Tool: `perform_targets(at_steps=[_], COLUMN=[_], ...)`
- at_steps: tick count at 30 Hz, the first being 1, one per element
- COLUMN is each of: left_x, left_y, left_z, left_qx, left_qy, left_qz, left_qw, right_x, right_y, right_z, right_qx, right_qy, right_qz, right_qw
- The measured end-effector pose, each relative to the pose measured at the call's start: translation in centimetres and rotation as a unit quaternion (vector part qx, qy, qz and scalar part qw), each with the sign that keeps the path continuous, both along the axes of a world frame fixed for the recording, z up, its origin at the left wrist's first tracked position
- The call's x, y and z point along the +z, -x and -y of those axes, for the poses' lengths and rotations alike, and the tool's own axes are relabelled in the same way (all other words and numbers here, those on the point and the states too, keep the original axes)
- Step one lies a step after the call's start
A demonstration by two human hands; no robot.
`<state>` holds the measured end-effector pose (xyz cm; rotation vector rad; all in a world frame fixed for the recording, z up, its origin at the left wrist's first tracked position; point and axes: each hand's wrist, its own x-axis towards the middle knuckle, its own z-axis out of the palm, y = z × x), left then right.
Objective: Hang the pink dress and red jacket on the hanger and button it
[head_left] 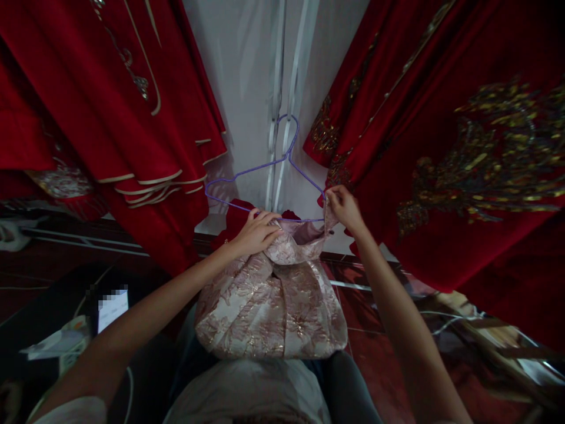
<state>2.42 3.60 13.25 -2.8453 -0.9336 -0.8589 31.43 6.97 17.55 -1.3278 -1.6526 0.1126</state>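
Observation:
A pale pink brocade dress [282, 312] with a shiny floral pattern lies over my lap, its pleated skirt toward me. A thin purple hanger [260, 168] stands behind its bodice, hook pointing away from me. My left hand [260, 232] holds the upper left of the bodice, close to the hanger's lower bar. At the hanger's right corner my right hand [344, 207] pinches the dress's shoulder part between thumb and fingers. The right shoulder is around that corner, while the hanger's left end sticks out bare. The neckline gapes between my hands.
Red embroidered garments hang at the left [159, 129] and right [441, 176]. White panels with metal strips [282, 70] rise between them. At lower left a lit phone screen [113, 309] and papers [59, 344] rest on a dark surface. Dark red tiles [375, 353] cover the floor.

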Motion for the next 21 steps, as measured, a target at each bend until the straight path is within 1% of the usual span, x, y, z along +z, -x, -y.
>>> perform_targets(at_steps=[3,6,9,11,13,14,16,17,19,21], left_x=[-0.3,-0.2,0.5,1.1,1.3,1.3,0.8,0.4,-0.2,-0.7], left_y=[-0.4,-0.6,-0.2,0.8,2.7,4.0,7.1,8.9,12.1,14.3], left_z=[-0.2,-0.4,-0.4,-0.7,-1.3,-1.8,-3.0,-3.7,-4.8,-5.3], left_qx=[0.006,0.012,0.021,0.063,0.145,0.193,0.279,0.309,0.331,0.335], left_qy=[0.0,0.003,0.0,-0.013,-0.035,-0.047,-0.065,-0.068,-0.055,-0.047], left_qz=[0.004,0.011,0.029,0.068,0.139,0.183,0.266,0.29,0.324,0.347], left_qw=[1.0,1.0,0.999,0.996,0.979,0.963,0.921,0.903,0.884,0.875], right_x=[0.7,0.7,0.5,0.6,1.0,1.3,1.8,2.0,2.3,2.4], right_y=[2.0,3.7,4.6,4.7,4.5,4.3,3.9,3.7,3.5,3.5], right_z=[-0.8,-1.2,-0.6,0.0,0.4,0.5,0.5,0.4,0.3,0.1], right_qx=[-0.002,0.0,0.009,-0.003,-0.03,-0.042,-0.056,-0.058,-0.057,-0.053], right_qy=[-0.031,-0.047,-0.05,-0.057,-0.062,-0.063,-0.064,-0.066,-0.072,-0.074], right_qz=[0.004,-0.01,-0.002,0.002,0.002,0.004,0.006,0.007,0.006,0.004], right_qw=[0.999,0.999,0.999,0.998,0.998,0.997,0.996,0.996,0.996,0.996])
